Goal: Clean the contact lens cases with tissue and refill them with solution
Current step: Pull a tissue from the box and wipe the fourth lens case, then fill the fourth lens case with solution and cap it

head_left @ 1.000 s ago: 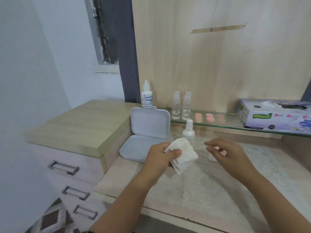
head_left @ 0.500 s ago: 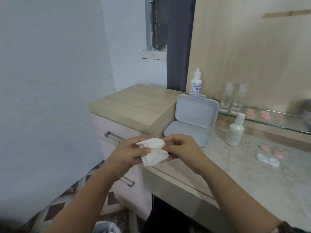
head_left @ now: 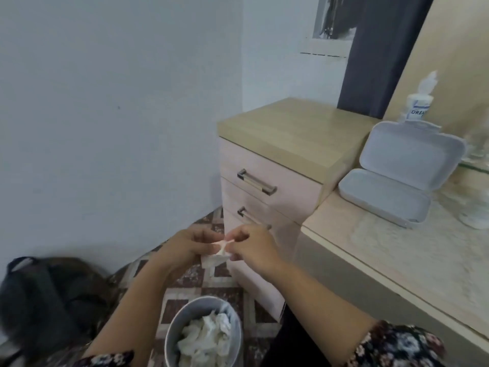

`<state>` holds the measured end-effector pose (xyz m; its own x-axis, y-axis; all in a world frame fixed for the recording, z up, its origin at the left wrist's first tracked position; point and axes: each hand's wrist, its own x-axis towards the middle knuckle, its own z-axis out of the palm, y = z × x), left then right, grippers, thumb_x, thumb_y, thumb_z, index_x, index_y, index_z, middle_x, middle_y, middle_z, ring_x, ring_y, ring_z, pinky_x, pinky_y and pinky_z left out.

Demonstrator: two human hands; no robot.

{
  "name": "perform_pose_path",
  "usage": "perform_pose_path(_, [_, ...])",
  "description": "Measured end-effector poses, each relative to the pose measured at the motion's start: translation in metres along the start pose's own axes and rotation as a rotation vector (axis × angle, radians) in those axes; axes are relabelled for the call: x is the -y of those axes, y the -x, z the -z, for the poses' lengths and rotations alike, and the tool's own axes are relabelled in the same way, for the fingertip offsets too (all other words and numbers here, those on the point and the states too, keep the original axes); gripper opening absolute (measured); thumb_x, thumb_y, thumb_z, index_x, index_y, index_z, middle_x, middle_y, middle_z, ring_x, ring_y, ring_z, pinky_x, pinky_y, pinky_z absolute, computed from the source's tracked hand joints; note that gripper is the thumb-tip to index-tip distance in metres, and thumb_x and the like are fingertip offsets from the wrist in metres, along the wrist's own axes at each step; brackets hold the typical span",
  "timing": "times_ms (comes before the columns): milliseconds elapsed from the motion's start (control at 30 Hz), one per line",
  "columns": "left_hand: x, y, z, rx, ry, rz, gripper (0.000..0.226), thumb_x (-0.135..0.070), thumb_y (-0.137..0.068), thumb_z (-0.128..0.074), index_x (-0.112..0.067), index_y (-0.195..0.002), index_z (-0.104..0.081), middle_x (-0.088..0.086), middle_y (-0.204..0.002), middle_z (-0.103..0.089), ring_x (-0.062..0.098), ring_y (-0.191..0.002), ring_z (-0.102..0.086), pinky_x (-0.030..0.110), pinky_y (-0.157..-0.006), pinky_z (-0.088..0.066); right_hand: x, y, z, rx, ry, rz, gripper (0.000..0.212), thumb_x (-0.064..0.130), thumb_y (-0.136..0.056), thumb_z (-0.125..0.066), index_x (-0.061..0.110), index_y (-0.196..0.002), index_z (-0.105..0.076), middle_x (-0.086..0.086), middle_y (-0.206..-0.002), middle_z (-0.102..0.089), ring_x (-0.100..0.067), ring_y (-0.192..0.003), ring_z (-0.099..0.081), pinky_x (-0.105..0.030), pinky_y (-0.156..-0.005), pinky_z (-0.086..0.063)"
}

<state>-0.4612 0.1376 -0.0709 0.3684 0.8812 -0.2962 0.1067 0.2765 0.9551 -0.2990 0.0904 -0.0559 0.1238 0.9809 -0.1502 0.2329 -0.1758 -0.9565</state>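
Both hands hold a crumpled white tissue (head_left: 217, 254) in the air beside the drawer unit, above and beyond a grey bin. My left hand (head_left: 189, 246) grips its left side and my right hand (head_left: 252, 246) pinches its right side. A solution bottle (head_left: 420, 102) labelled "DREA" stands at the back right behind an open grey plastic box (head_left: 402, 170) on the dressing table. Part of a second white bottle (head_left: 476, 213) shows at the right edge. No lens case is in view.
A grey waste bin (head_left: 203, 337) holding several used tissues stands on the patterned floor below my hands. A drawer unit (head_left: 267, 181) with metal handles stands right of them. A dark bag (head_left: 45, 298) lies at the lower left against the wall.
My view has swung left and down from the table to the floor and bin. Both hands carried the tissue off the table edge and lowered it towards the bin.
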Motion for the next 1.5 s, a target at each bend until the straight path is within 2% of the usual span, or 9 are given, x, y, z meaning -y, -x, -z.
perform_pose_path(67, [0.014,0.001,0.014,-0.033,-0.098,0.040,0.016,0.012,-0.074,-0.069,0.001,-0.086,-0.072,0.011,-0.074,-0.069,0.015,-0.063,-0.063,0.022,-0.060,-0.050,-0.015,-0.004,-0.021,0.014,0.037,-0.053,0.025,-0.004,-0.077,-0.070,0.020,-0.070,-0.067,-0.003,-0.076,-0.067,-0.019,-0.066,-0.067,-0.042,-0.072,-0.060])
perform_pose_path(267, [0.053,-0.006,0.039,-0.150,-0.446,0.149,0.013,0.000,-0.074,-0.075,-0.009,-0.083,-0.072,-0.001,-0.073,-0.067,0.007,-0.061,-0.056,0.013,-0.053,-0.042,-0.045,-0.015,-0.059,0.151,0.086,-0.242,0.021,0.006,-0.090,-0.060,0.017,-0.106,-0.069,-0.005,-0.102,-0.067,-0.015,-0.083,-0.065,-0.030,-0.076,-0.059])
perform_pose_path(400, [0.080,-0.010,0.042,-0.187,-0.549,0.242,0.011,-0.005,-0.080,-0.072,-0.012,-0.086,-0.067,0.002,-0.081,-0.064,0.015,-0.073,-0.058,0.022,-0.060,-0.045,-0.057,-0.017,-0.064,0.177,0.034,-0.350,0.031,0.006,-0.091,-0.059,0.010,-0.121,-0.061,-0.003,-0.098,-0.062,-0.009,-0.076,-0.058,-0.024,-0.069,-0.052])
perform_pose_path(567, [0.093,-0.017,0.042,-0.240,-0.652,0.282,0.007,-0.015,-0.088,-0.066,-0.010,-0.086,-0.062,0.002,-0.082,-0.060,0.014,-0.073,-0.056,0.024,-0.060,-0.045,-0.066,-0.024,-0.056,0.124,0.085,-0.346,0.032,0.011,-0.090,-0.061,0.011,-0.122,-0.063,-0.005,-0.116,-0.059,-0.018,-0.102,-0.058,-0.032,-0.084,-0.051])
perform_pose_path(633, [0.088,-0.020,0.040,-0.245,-0.658,0.252,0.012,-0.018,-0.090,-0.064,-0.009,-0.098,-0.064,0.002,-0.090,-0.062,0.015,-0.081,-0.057,0.025,-0.068,-0.046,-0.065,-0.025,-0.051,0.108,0.074,-0.337,0.030,0.011,-0.091,-0.060,0.010,-0.121,-0.063,-0.006,-0.120,-0.060,-0.021,-0.110,-0.058,-0.029,-0.082,-0.052])
perform_pose_path(933, [0.036,-0.027,-0.001,-0.119,-0.657,0.028,0.010,-0.023,-0.092,-0.059,-0.019,-0.098,-0.067,-0.003,-0.088,-0.068,0.010,-0.077,-0.062,0.022,-0.065,-0.049,-0.045,-0.019,-0.016,0.025,-0.066,-0.276,0.020,0.007,-0.090,-0.058,0.012,-0.108,-0.065,-0.004,-0.089,-0.061,-0.011,-0.074,-0.056,-0.022,-0.059,-0.046])
perform_pose_path(1167, [-0.015,-0.024,-0.036,-0.076,-0.685,-0.145,0.011,-0.019,-0.093,-0.057,-0.017,-0.095,-0.068,-0.005,-0.084,-0.065,0.005,-0.075,-0.059,0.017,-0.064,-0.041,-0.017,-0.003,0.005,0.008,-0.202,-0.195,0.015,0.006,-0.089,-0.059,0.019,-0.085,-0.065,-0.005,-0.086,-0.061,-0.017,-0.080,-0.052,-0.031,-0.069,-0.044])
perform_pose_path(1367, [-0.055,-0.014,-0.066,-0.124,-0.589,-0.303,0.012,-0.018,-0.092,-0.059,-0.019,-0.096,-0.070,-0.002,-0.087,-0.069,0.014,-0.081,-0.064,0.028,-0.068,-0.052,0.020,0.013,0.038,0.022,-0.208,0.024,0.017,0.008,-0.090,-0.058,0.019,-0.089,-0.070,0.009,-0.080,-0.068,-0.007,-0.080,-0.060,-0.027,-0.072,-0.046])
perform_pose_path(1500, [-0.079,-0.007,-0.093,-0.119,-0.499,-0.438,0.010,-0.016,-0.091,-0.061,-0.018,-0.094,-0.070,-0.007,-0.081,-0.068,0.001,-0.070,-0.060,0.022,-0.066,-0.048,0.037,0.024,0.068,-0.040,-0.219,0.109,0.018,0.009,-0.091,-0.058,0.020,-0.097,-0.071,0.013,-0.077,-0.069,0.001,-0.077,-0.062,-0.023,-0.072,-0.049])
